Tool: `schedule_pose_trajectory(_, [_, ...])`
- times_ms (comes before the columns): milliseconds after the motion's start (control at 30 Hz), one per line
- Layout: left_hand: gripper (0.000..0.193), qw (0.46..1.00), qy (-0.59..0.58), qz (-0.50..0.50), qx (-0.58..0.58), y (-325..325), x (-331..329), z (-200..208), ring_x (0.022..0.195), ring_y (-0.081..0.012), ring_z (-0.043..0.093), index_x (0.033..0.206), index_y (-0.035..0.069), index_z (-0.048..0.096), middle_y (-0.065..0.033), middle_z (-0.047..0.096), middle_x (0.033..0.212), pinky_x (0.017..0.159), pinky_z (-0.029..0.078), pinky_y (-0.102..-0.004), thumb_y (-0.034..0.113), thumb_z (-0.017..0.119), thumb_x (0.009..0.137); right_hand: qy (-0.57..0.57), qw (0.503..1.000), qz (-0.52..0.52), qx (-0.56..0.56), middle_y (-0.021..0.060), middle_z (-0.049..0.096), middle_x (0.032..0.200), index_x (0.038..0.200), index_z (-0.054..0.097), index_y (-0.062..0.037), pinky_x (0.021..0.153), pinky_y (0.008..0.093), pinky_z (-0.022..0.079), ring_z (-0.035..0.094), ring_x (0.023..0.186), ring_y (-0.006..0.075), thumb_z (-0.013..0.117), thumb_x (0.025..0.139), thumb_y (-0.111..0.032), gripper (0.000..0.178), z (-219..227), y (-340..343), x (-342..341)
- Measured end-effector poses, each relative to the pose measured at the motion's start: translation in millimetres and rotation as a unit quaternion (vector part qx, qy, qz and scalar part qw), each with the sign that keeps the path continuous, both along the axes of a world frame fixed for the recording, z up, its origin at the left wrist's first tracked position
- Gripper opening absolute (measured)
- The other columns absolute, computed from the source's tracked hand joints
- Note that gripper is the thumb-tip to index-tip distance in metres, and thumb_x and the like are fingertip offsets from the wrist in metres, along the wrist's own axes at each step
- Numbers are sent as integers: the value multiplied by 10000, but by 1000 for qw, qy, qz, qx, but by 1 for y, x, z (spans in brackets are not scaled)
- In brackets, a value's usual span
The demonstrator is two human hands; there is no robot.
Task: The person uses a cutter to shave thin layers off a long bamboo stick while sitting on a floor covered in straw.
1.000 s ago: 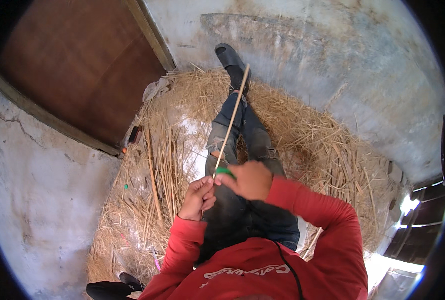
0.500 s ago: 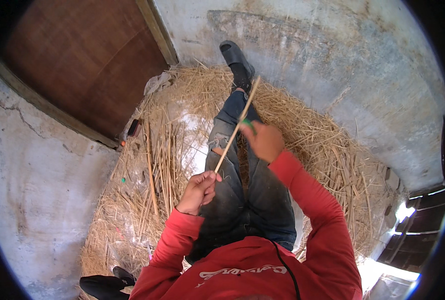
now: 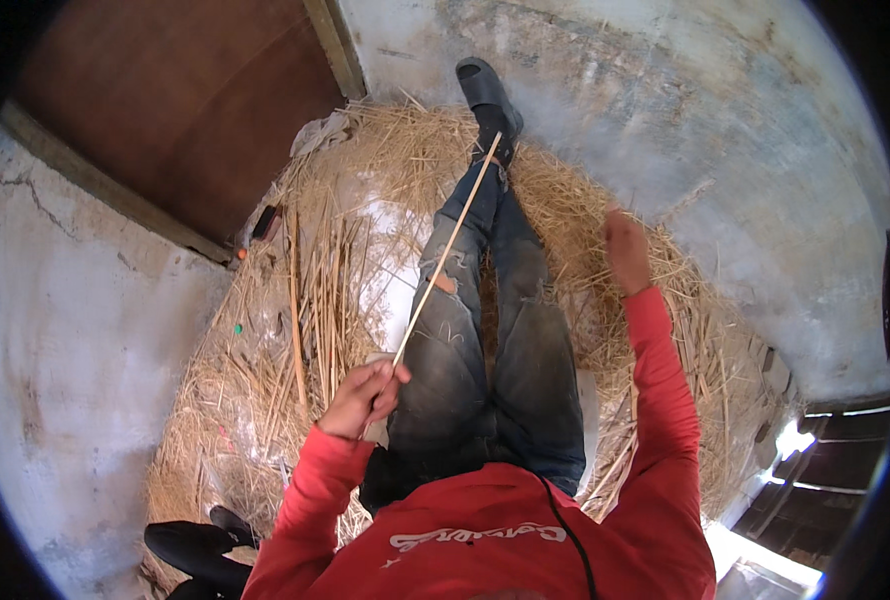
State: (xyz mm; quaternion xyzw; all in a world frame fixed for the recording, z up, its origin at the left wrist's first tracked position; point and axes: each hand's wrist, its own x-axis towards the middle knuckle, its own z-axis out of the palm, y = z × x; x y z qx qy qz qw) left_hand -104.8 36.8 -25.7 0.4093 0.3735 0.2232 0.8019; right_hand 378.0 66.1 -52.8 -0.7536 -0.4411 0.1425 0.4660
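Work area, head view, read L to R. At far L, a reddish-brown panel [image 3: 185,120] stood in its frame; below it, a small green disc [image 3: 238,328] lay at the edge of the straw [image 3: 215,440]. Next came a tan pole [image 3: 295,300] & loose stalks [image 3: 330,300].

Your L hand [image 3: 362,395] was narrow, thumb & fingers pinched around the near end of the stick [image 3: 445,252]. The stick, pale, thin & straight, slanted up & to the R over your dark trousers [image 3: 525,390], its far tip in front of the ankle. Whether it ran on below the L palm was hard to tell.

Handling (judged by looks only): prob. v. light, b/c slender; fairly stiff, as no clear sag showed along its free length, tho likely springy under a sideways push at the tip. The surface looked dry, so slip was prob. minor; a lengthwise split or splinters seemed likelier, esp. w/ a sharp bend. Grip: the near end, as you had it, gave aim but left a long lever, apt to wag; approx. mid-length was the better-balanced hold.

At R, your R hand [image 3: 628,252] was well apart from the stick; its fingers were blurred, so you couldn't tell whether they were wide, narrow or gripping sth. Beyond it rose the stained grey wall [image 3: 755,190].
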Motion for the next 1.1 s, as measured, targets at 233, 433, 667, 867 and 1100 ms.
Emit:
schedule_pose_trajectory(233, [296, 999, -35, -18, 3, 26, 68, 9, 477, -45, 257, 1063, 45, 600, 54, 338, 648, 446, 197, -231, 296, 457, 1126, -137, 936, 305, -108, 217, 687, 710, 857, 710, -47, 632, 556, 534, 679, 677, 462, 576, 1009, -501, 497, 71, -51, -183])
schedule_pose_trajectory(433, [279, 1000, -17, -21, -16, 24, 72, 10, 492, -48, 231, 1017, 69, 580, 58, 312, 653, 449, 194, -238, 296, 461, 1127, -189, 936, 285, -78, 238, 673, 680, 868, 712, -61, 610, 559, 552, 681, 636, 449, 566, 1007, -524, 505, 52, -45, -186])
schedule_pose_trajectory(667, [285, 999, -13, -24, -24, 21, 71, 13, 497, -50, 226, 1013, 68, 580, 58, 303, 648, 451, 196, -235, 301, 462, 1126, -225, 924, 298, -83, 241, 667, 675, 932, 704, -61, 609, 559, 546, 679, 646, 454, 539, 1015, -546, 519, 52, -54, -193])
schedule_pose_trajectory(867, [296, 998, -1, -40, -39, 13, 66, 5, 497, -53, 233, 1007, 63, 584, 57, 306, 642, 451, 198, -236, 304, 460, 1126, -191, 960, 187, -88, 249, 672, 707, 931, 706, -49, 647, 546, 545, 683, 695, 457, 469, 1045, -561, 576, 42, -18, -155])
schedule_pose_trajectory(1100, [317, 999, 7, -46, 10, 5, 61, -5, 498, -50, 235, 1011, 47, 585, 59, 312, 640, 449, 209, -243, 310, 453, 1129, -200, 937, 269, -97, 243, 677, 706, 906, 708, -67, 634, 571, 544, 679, 655, 449, 467, 1040, -583, 585, 57, -38, -153])
